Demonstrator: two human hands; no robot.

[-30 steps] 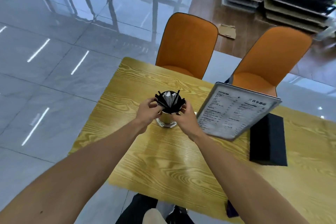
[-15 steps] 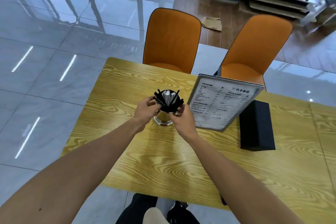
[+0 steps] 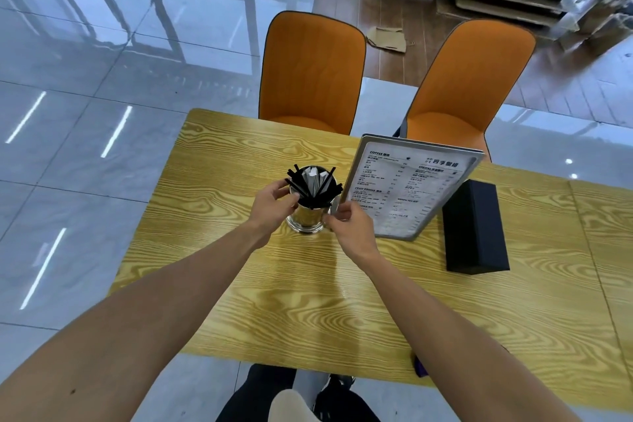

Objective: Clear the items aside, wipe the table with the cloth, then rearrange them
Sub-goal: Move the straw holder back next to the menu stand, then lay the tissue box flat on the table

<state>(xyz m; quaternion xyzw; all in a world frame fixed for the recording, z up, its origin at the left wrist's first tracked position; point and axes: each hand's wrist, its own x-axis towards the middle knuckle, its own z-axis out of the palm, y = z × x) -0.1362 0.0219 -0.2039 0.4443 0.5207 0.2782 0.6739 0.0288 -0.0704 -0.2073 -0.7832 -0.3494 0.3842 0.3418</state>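
Both hands, left hand (image 3: pixel 274 204) and right hand (image 3: pixel 349 228), gripped metal cup (image 3: pixel 307 217) sides
Risk: straws (image 3: pixel 310 183) spilling if tilted; menu stand (image 3: pixel 411 192) just beside, easily knocked

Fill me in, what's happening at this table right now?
A person stands at a wooden table with both hands around a shiny metal cup full of black straws. The left hand grips its left side near the rim, and the right hand holds its right side. The cup sits on the table beside a standing menu card and a black box. No cloth is in view.
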